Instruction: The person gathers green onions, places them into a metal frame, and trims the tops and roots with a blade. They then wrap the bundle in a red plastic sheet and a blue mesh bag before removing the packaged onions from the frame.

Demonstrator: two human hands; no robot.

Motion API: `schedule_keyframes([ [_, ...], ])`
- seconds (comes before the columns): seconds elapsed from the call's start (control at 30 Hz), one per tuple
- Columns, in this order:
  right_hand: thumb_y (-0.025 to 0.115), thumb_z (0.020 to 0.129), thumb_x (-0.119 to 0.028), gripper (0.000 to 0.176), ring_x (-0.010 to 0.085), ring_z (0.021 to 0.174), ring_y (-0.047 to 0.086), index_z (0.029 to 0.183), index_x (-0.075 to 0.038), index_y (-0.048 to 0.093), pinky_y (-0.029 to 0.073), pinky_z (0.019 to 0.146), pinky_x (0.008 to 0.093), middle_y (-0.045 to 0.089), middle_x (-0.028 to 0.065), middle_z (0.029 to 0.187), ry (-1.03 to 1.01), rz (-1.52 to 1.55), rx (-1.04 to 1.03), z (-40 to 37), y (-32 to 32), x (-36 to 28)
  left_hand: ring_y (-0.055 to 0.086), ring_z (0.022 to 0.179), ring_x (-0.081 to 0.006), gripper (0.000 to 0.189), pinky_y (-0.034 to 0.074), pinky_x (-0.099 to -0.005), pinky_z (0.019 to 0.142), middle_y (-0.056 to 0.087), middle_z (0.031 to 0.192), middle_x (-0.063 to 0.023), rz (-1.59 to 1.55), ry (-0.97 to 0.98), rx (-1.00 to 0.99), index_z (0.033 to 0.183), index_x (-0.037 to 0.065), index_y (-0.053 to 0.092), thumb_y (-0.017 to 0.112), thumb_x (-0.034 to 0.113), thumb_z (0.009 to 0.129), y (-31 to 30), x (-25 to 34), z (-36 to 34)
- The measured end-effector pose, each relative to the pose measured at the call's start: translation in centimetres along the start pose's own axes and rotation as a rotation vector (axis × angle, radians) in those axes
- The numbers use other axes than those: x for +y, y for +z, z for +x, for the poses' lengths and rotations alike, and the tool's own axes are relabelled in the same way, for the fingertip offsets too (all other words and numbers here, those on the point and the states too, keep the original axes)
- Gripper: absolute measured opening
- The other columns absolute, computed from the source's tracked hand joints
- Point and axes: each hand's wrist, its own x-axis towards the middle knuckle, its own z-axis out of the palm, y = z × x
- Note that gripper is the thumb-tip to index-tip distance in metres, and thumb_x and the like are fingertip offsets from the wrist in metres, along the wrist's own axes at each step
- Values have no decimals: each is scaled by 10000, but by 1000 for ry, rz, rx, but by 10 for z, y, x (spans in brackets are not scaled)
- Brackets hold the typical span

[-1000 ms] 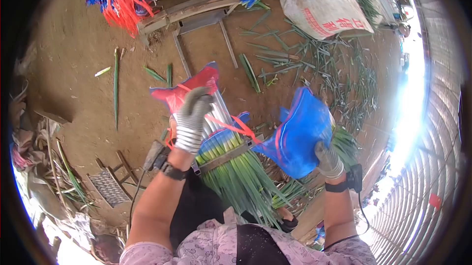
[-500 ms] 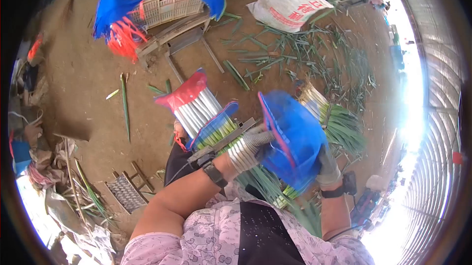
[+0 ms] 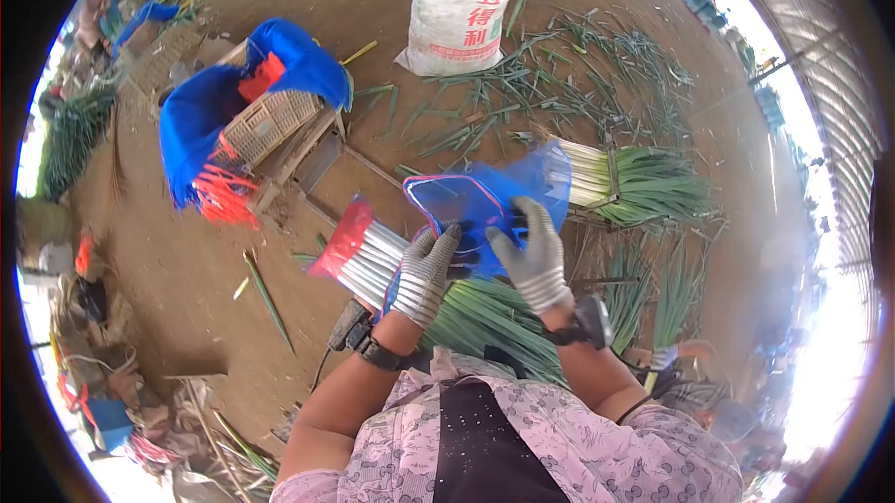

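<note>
Both my hands wear grey gloves with striped white cuffs. My left hand [image 3: 429, 270] pinches the near edge of a blue mesh sheet [image 3: 499, 188] with a red and white border. On its right, my right hand [image 3: 531, 251] has its fingers bent against the same mesh, which fans out upward and to the right. Below and left of the mesh lies a bundle of scallions [image 3: 368, 256], its white stems wrapped in red and clear film at the root end. Its green leaves [image 3: 494, 316] spread under my wrists, toward my lap.
Another scallion bundle [image 3: 643, 186] lies at the right. A white sack [image 3: 461, 23] of leaves stands at the top. Cut leaves litter the floor. A beige crate [image 3: 270, 128] draped in blue mesh sits upper left. A co-worker's gloved hand [image 3: 664, 358] holds leaves at lower right.
The view has shifted, showing more of the upper left. My hands have come in front of my chest, and the mesh has swung up and spread out. A co-worker's hand has come into view.
</note>
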Motion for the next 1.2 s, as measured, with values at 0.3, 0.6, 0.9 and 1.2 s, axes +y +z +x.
schedule_keyframes([
  [0.3, 593, 941, -118, 157, 64, 684, 548, 1012, 5, 660, 460, 614, 227, 635, 5, 830, 705, 1037, 26, 37, -10, 63, 703, 836, -258, 297, 574, -366, 708, 699, 990, -117, 38, -59, 111, 1225, 48, 568, 575, 206, 973, -53, -5, 10],
  [0.6, 612, 897, -156, 190, 212, 759, 663, 993, -2, 671, 528, 719, 324, 693, 159, 849, 243, 384, -116, 66, -22, 23, 591, 1023, -276, 501, 494, -346, 890, 572, 1134, -142, 1251, 1255, 155, 1169, -3, 528, 800, 92, 760, 73, 55, -37],
  [0.9, 658, 874, -194, 206, 316, 789, 684, 987, -24, 685, 531, 720, 363, 699, 172, 865, -57, 337, -285, 71, -54, 4, 655, 938, -341, 406, 527, -421, 786, 639, 1050, -175, 1323, 689, 183, 1163, 43, 555, 734, 184, 827, 84, 28, 24],
  [1.2, 612, 879, -184, 194, 347, 968, 660, 1023, -72, 677, 525, 801, 416, 684, 148, 1026, -110, -412, -377, 76, -77, 57, 453, 485, -69, 136, 398, -235, 446, 512, 636, 28, 580, 294, 10, 983, 66, 630, 518, 75, 906, 80, 98, 19],
])
